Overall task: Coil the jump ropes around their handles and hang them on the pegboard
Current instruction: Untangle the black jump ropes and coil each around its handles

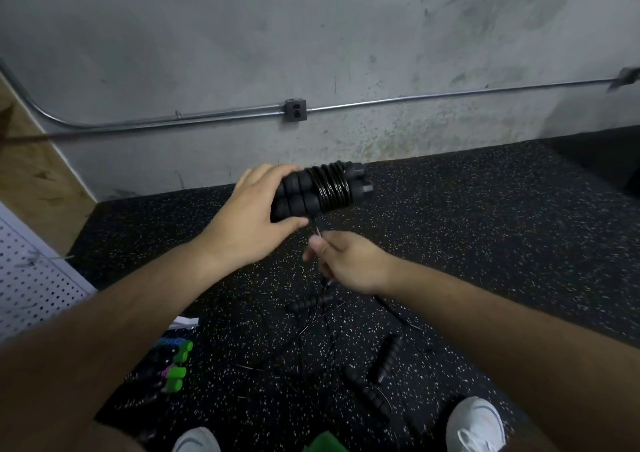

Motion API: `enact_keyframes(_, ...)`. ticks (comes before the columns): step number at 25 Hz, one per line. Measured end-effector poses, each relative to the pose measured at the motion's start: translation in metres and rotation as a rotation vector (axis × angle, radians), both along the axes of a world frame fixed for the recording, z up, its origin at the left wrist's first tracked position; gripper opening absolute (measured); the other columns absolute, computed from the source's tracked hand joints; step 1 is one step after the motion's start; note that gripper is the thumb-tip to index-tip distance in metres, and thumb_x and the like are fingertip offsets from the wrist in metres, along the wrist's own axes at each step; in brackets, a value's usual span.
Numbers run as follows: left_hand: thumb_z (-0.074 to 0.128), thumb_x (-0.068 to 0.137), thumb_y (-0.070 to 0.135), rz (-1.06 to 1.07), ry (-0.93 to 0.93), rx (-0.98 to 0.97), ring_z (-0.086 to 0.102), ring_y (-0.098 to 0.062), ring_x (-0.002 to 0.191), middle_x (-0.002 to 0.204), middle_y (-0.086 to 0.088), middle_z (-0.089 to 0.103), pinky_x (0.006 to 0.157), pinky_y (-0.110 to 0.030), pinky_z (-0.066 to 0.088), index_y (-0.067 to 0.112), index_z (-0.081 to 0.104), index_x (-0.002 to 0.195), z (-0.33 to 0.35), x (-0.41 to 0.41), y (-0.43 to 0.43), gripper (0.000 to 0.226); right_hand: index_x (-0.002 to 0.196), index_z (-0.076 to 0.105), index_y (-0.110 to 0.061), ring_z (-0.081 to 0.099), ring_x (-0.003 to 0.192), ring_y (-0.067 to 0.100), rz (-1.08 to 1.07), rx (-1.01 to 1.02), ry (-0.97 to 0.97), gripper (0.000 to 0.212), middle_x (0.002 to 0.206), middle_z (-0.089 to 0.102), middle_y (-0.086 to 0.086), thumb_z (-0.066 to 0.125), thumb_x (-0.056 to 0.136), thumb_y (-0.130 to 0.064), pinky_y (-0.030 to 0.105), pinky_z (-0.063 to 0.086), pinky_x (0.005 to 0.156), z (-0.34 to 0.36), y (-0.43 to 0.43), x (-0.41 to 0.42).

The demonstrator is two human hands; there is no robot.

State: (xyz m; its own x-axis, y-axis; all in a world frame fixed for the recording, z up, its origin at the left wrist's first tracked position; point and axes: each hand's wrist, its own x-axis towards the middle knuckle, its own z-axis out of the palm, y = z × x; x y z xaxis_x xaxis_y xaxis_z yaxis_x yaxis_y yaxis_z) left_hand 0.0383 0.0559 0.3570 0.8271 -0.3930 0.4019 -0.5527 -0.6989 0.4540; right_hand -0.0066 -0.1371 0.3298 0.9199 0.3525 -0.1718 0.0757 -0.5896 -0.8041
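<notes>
My left hand grips a pair of black ribbed jump-rope handles, held side by side and pointing right. Several turns of thin black rope are wound around their middle. Just below them, my right hand pinches the loose end of that rope between thumb and fingers. More black handles and tangled black rope lie on the floor below my hands. A white pegboard shows at the left edge.
Green-ended jump-rope handles lie on the speckled black rubber floor at lower left. My white shoes are at the bottom. A grey concrete wall with a conduit and outlet box stands behind.
</notes>
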Motion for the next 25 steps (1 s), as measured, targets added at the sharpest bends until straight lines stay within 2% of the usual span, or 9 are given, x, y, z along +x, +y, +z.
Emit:
enact_keyframes(2,0.080,0.083,0.030,0.035,-0.038,0.084,0.037,-0.013,0.121,0.126,0.005,0.049,0.109,-0.035,0.035,0.021,0.045,0.145,-0.004,0.009,0.005,0.072,0.099,0.061,-0.018,0.051,0.061,0.015,0.014,-0.096,-0.025,0.038,0.076,0.057,0.003,0.032,0.108,-0.040,0.030,0.042,0.056,0.003,0.008,-0.002)
enact_keyframes(4,0.080,0.084,0.028,0.054,-0.042,0.151,0.038,-0.015,0.122,0.128,0.003,0.049,0.110,-0.039,0.037,0.022,0.043,0.147,-0.008,0.016,0.010,0.074,0.102,0.063,-0.011,0.053,0.061,0.014,0.006,-0.187,-0.083,0.039,0.076,0.059,0.002,0.035,0.108,-0.039,0.030,0.042,0.055,0.012,0.013,-0.003)
enact_keyframes(7,0.080,0.084,0.026,0.086,-0.044,0.208,0.038,-0.017,0.123,0.128,0.002,0.049,0.110,-0.039,0.036,0.023,0.041,0.150,-0.013,0.024,0.015,0.076,0.092,0.062,-0.007,0.050,0.056,0.013,0.046,-0.294,-0.078,0.037,0.071,0.057,0.002,0.041,0.107,-0.033,0.026,0.036,0.049,0.030,0.012,-0.005)
enact_keyframes(10,0.080,0.083,0.023,0.102,-0.040,0.258,0.040,-0.020,0.121,0.127,0.000,0.051,0.109,-0.043,0.039,0.022,0.044,0.147,-0.015,0.027,0.021,0.074,0.083,0.062,-0.009,0.052,0.056,0.013,0.114,-0.400,-0.105,0.037,0.072,0.061,0.002,0.043,0.106,-0.032,0.026,0.037,0.048,0.055,0.008,-0.016)
enact_keyframes(13,0.080,0.081,0.020,0.088,-0.018,0.289,0.041,-0.020,0.118,0.124,0.000,0.051,0.106,-0.045,0.041,0.023,0.047,0.144,-0.017,0.029,0.025,0.071,0.091,0.060,-0.017,0.054,0.060,0.009,0.138,-0.583,-0.333,0.030,0.077,0.059,-0.004,0.040,0.106,-0.033,0.025,0.037,0.048,0.073,0.005,-0.024)
enact_keyframes(15,0.080,0.081,0.019,0.031,-0.020,0.308,0.041,-0.018,0.114,0.121,0.002,0.052,0.103,-0.046,0.043,0.023,0.048,0.142,-0.017,0.026,0.022,0.069,0.096,0.054,-0.023,0.054,0.067,0.010,0.093,-0.688,-0.514,0.024,0.079,0.054,-0.009,0.036,0.107,-0.034,0.028,0.044,0.055,0.078,0.004,-0.023)
enact_keyframes(19,0.078,0.082,0.022,-0.092,0.032,0.398,0.037,-0.010,0.110,0.115,0.012,0.045,0.101,-0.038,0.043,0.027,0.047,0.138,-0.018,0.011,0.014,0.065,0.106,0.058,-0.029,0.061,0.087,0.016,0.085,-0.725,-0.691,0.015,0.097,0.060,-0.011,0.042,0.105,-0.029,0.034,0.052,0.073,0.077,-0.005,-0.010)
enact_keyframes(21,0.077,0.083,0.023,-0.158,0.046,0.438,0.035,-0.007,0.106,0.111,0.015,0.040,0.099,-0.035,0.044,0.026,0.044,0.139,-0.018,0.002,0.011,0.065,0.112,0.061,-0.033,0.061,0.094,0.015,0.090,-0.719,-0.708,0.018,0.106,0.062,-0.013,0.045,0.104,-0.027,0.032,0.049,0.075,0.076,-0.012,-0.002)
enact_keyframes(25,0.079,0.083,0.026,-0.279,0.093,0.400,0.034,-0.004,0.106,0.113,0.020,0.038,0.100,-0.031,0.040,0.033,0.040,0.135,-0.011,-0.015,0.010,0.065,0.112,0.065,-0.035,0.062,0.099,0.011,0.062,-0.653,-0.771,0.027,0.112,0.066,-0.016,0.039,0.106,-0.040,0.028,0.044,0.075,0.068,-0.029,0.011)
